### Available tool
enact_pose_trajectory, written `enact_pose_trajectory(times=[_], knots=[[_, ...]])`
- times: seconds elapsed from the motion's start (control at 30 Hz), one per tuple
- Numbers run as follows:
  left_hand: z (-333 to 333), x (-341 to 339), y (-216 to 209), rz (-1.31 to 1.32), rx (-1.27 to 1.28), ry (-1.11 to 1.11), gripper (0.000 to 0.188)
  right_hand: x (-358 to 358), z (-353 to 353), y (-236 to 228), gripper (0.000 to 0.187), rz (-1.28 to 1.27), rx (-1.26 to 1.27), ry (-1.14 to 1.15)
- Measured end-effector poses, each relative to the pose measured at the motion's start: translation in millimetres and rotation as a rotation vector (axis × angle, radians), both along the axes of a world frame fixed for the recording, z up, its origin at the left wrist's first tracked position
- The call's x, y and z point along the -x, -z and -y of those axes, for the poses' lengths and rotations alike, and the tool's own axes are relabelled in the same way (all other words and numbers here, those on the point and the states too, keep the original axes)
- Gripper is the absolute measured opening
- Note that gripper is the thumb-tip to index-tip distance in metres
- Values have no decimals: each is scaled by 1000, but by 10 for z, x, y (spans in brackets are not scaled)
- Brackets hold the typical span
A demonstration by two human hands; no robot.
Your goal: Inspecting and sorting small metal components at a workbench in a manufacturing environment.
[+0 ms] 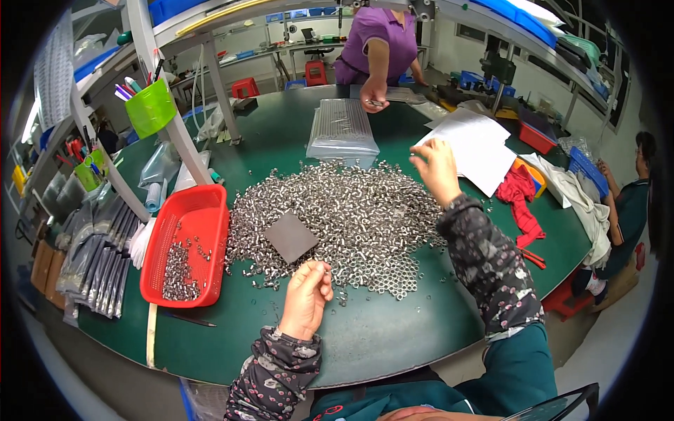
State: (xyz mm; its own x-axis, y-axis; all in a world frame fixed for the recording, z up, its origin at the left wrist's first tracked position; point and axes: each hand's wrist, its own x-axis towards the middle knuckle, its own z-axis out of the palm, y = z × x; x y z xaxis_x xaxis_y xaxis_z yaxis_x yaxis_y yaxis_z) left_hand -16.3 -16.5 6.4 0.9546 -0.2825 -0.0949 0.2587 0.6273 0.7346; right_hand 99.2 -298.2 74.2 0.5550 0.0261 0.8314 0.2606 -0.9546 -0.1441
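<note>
Across the middle of the green surface [397, 330], a wide heap of small metal rings [344, 200] lies ahead of the left hand [306, 300] and mostly leftward of the right hand [437, 170]. The heap's long axis runs left to right; single pieces point every way. The left hand is nearer its front edge, just short of a dark square plate [291, 237] that rests on the rings, turned cornerwise; the right hand is over the far right side, near white paper sheets [469, 144].

The left thumb and forefinger press together; whether a ring sits between them, I cannot tell. The right thumb and fingers are curved and slightly apart, with nothing visible in them.

The rings are short, shiny and hollow, many standing on end at the front right. The plate looks flat and matt. At left, a red plastic basket [219, 242] with perforated walls holds more metal pieces.
</note>
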Motion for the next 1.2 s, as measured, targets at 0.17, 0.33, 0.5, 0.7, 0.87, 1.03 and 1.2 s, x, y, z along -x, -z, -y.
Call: enact_pose_trajectory(times=[0.17,0.33,0.5,0.7,0.87,1.03,1.2], knots=[[-10,59,-12,-27,1,39,10,-514,-137,-153,25,71,63,80],[-3,65,-21,-67,-26,14,11,-845,-161,-66,26,127,-1,101],[-5,73,-22,-75,-16,23,11,-907,-124,-48,17,231,5,84],[12,80,-26,-53,-27,30,11,-551,-147,-215,13,282,160,9],[-17,60,-17,-15,-34,11,10,163,-349,-264,13,-39,88,-188],[-40,29,-64,48,-41,4,10,1018,-622,-207,12,-611,-416,-534],[-16,22,-85,79,-68,-4,10,1350,-806,209,14,-592,-664,-645]])
